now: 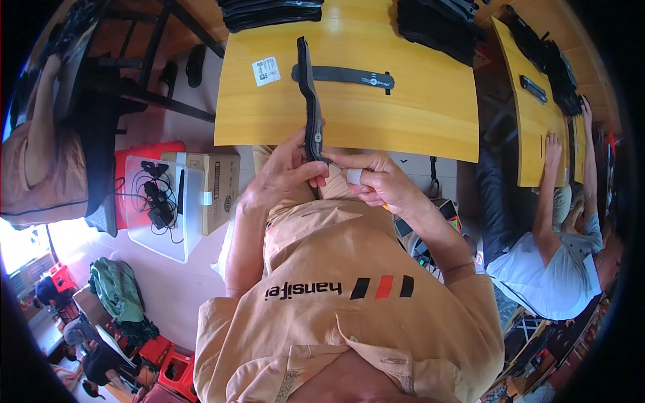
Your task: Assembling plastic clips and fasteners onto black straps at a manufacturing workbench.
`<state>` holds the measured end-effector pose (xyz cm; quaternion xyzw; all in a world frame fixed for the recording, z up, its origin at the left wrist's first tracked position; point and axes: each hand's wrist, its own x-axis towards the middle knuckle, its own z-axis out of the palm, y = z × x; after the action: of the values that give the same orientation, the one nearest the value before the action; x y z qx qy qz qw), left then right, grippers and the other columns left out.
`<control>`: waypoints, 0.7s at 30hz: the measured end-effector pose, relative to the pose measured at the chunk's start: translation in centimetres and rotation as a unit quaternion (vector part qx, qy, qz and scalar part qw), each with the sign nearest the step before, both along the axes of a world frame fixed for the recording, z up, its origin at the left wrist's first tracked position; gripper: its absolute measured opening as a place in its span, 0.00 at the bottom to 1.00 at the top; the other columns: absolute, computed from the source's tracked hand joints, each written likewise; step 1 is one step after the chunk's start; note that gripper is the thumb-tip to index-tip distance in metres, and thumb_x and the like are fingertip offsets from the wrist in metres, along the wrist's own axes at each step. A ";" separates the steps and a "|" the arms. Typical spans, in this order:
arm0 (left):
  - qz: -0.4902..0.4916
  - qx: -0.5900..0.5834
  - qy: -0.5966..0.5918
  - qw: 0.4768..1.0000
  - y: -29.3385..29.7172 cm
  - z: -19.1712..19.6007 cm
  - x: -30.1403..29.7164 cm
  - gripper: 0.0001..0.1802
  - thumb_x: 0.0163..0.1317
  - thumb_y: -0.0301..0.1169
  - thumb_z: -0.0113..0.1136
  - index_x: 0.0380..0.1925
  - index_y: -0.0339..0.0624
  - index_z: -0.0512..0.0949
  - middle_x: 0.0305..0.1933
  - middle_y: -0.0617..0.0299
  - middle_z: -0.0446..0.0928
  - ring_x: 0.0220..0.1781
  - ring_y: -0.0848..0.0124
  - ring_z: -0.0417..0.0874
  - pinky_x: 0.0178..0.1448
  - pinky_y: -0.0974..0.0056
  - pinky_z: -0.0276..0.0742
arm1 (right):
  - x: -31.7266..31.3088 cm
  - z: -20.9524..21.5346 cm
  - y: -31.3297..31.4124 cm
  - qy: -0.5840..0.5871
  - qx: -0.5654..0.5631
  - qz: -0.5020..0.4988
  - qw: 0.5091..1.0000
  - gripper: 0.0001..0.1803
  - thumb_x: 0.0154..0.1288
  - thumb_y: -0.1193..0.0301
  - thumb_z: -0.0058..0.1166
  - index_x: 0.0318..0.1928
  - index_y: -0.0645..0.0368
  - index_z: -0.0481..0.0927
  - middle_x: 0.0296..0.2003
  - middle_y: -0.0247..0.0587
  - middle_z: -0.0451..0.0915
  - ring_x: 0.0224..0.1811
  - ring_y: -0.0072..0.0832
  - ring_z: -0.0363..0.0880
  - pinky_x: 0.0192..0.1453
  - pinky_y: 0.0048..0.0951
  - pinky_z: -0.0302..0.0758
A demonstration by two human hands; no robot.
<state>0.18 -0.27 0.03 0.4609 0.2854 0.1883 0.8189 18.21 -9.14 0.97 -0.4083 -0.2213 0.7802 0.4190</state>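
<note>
My left hand (287, 168) is closed around the lower end of a black strap (311, 101) with a small pale print on it. The strap stands up from my fingers over the table's near edge. My right hand (386, 181), with a white wrap on one finger, is closed next to the strap's lower end. A thin metal tip shows between its fingers and a bit of orange below them; the rest of this small tool is hidden. A second dark strap (342, 75) lies flat across the yellow table (403, 121), partly behind the held one.
A white printed label (266, 70) lies on the table. Stacks of black straps (269, 13) and dark pieces (437, 30) sit at its far side. On my left are a clear bin (191, 215) with cables and a cardboard box (218, 188). A co-worker (551, 269) works at the right table.
</note>
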 end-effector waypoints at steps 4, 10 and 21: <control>-0.005 -0.008 0.002 1.000 -0.1 0.0 0.1 0.34 0.54 0.26 0.58 0.60 0.34 0.56 0.28 0.63 0.73 0.27 0.77 0.74 0.34 0.74 0.71 | -0.2 -1.1 -0.3 -0.016 0.030 0.001 0.999 0.23 0.60 0.82 0.38 0.57 0.54 0.70 0.17 0.27 0.64 0.15 0.13 0.55 0.17 0.14 0.52; 0.027 -0.046 0.027 0.998 -0.2 -0.4 0.4 0.27 0.55 0.28 0.56 0.55 0.33 0.63 0.27 0.63 0.72 0.27 0.77 0.74 0.31 0.74 0.71 | -1.6 -2.2 -0.8 -0.523 0.390 -0.042 0.756 0.32 0.47 0.89 0.42 0.56 0.56 0.69 0.33 0.44 0.78 0.29 0.35 0.78 0.28 0.29 0.72; -0.001 -0.071 0.020 0.997 -0.1 -0.4 0.7 0.20 0.57 0.27 0.54 0.49 0.31 0.67 0.26 0.59 0.75 0.24 0.75 0.77 0.30 0.74 0.74 | -1.1 -1.7 0.4 -0.445 0.271 0.006 0.853 0.23 0.54 0.84 0.45 0.53 0.58 0.72 0.30 0.46 0.78 0.31 0.34 0.79 0.34 0.27 0.74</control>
<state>0.88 -0.40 -0.36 0.4058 0.3140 0.1571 0.8438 17.16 -8.74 -0.73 -0.5810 -0.5894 0.4265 0.3650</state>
